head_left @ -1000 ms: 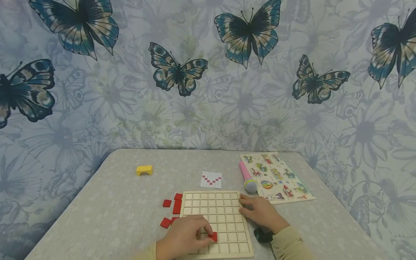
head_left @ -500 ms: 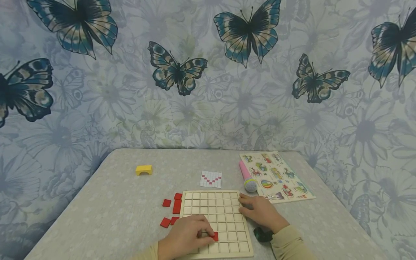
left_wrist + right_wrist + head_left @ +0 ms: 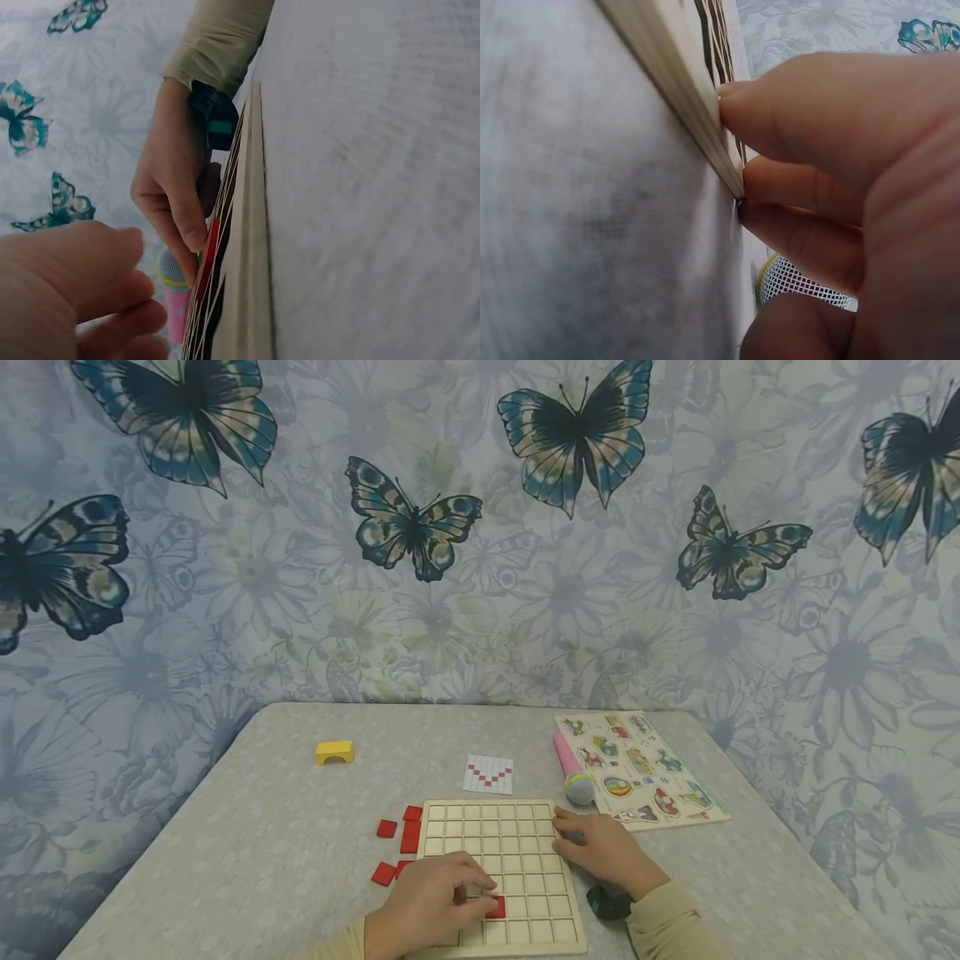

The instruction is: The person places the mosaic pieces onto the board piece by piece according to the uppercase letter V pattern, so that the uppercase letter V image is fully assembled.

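My left hand (image 3: 431, 897) hovers over the lower middle of a pale wooden grid board (image 3: 525, 885), thumb and fingertips apart. Right at its thumb tip, a small red square tile (image 3: 497, 907) lies flat in one cell. In the left wrist view the left hand (image 3: 82, 292) has nothing between its fingers, and the red tile (image 3: 208, 259) shows on the board. My right hand (image 3: 607, 852) rests at the board's upper right edge. In the right wrist view its thumb (image 3: 757, 112) touches the rim, with other fingertips along the edge.
Several red tiles (image 3: 384, 873) lie left of the board. Behind it is a white pattern card (image 3: 488, 774) with a pink V. A pink toy microphone (image 3: 573, 772) and a picture puzzle board (image 3: 648, 768) sit at the back right, a yellow arch block (image 3: 334, 752) at the back left.
My left fingertips have lifted off the red tile, which has shifted slightly right into its cell. The right hand stays at the board's edge.
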{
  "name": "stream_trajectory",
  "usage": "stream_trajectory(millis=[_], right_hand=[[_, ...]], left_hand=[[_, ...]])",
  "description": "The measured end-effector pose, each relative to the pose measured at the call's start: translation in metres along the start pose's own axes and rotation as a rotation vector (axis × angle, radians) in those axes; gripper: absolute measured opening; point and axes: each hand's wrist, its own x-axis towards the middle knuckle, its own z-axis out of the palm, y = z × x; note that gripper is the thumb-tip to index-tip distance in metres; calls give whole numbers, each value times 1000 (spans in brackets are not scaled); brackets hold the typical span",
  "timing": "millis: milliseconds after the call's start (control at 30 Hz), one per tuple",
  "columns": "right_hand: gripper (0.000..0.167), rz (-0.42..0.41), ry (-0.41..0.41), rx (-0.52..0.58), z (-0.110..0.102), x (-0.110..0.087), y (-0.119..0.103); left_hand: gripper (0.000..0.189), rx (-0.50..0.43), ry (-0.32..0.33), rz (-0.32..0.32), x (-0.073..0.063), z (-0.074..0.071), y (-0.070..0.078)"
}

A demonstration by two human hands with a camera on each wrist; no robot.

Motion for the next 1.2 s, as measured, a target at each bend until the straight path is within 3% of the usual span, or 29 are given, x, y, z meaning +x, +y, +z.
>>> stream_trajectory(millis=[100,233,333,433,533,667,767,967,1200], right_hand=[[48,0,-1,-3,0,-1,0],[48,-9,1,-6,0,0,0],[48,-10,-4,0,1,0,0],[48,-5,1,-20,1,-1,0],[46,0,16,-36,1,-4,0],[46,9,19,-3,-1,-8,0],[46,16,12,16,-2,-8,-2],[46,22,5,25,-1,-6,-4],[47,-8,4,23,-1,-3,-3]], left_hand=[[22,-43,54,-87,1,-7,1],[16,-51,201,-205,4,-25,-7],[17,-52,306,-318,5,-47,-24],[19,-69,330,-452,4,-70,-51],[20,-89,252,-524,0,-85,-84],[15,-147,113,-511,-6,-91,-122],[15,-175,56,-500,-10,-91,-137],[23,-178,-22,-451,-12,-95,-137],[31,-149,-20,-437,-16,-97,-131]])
